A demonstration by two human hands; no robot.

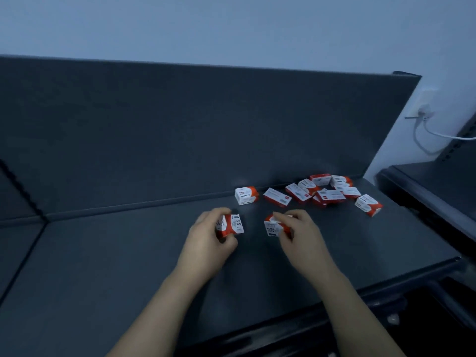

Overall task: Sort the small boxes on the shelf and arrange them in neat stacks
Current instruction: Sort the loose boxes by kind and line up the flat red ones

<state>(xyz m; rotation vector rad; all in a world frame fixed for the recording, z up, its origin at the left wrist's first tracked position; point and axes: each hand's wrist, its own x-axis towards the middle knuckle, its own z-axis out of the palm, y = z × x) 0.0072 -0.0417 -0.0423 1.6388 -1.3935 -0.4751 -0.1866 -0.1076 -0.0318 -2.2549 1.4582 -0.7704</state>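
On the dark grey shelf point(128, 266), which meets an upright back panel point(180, 124) of the same colour, we see a scatter of red-and-white paper-clip boxes. Behind the panel rises a pale blue-grey wall point(231, 27), with a wall socket point(422, 109) and a white cable point(443, 135) at the right, above a neighbouring shelf point(425, 181).

Our left hand point(208, 238) grips one box point(231, 224), with its fingers point(219, 212) curled over the top and the thumb underneath. Our right hand point(301, 235) pinches a second box point(274, 228), printed "PAPER CLIPS", between curled fingers and thumb. The two boxes are held near each other but apart, close above the shelf; we cannot tell whether either touches it.

Farther back, near the panel, a single box point(246, 195) stands alone and a flat box point(277, 197) lies just beside it. To their right is a loose pile point(324, 191) of overlapping boxes, with an outlying box point(368, 205) nearer the shelf's right edge.

Dim light and blur keep us from counting the pile or reading most of the labels.
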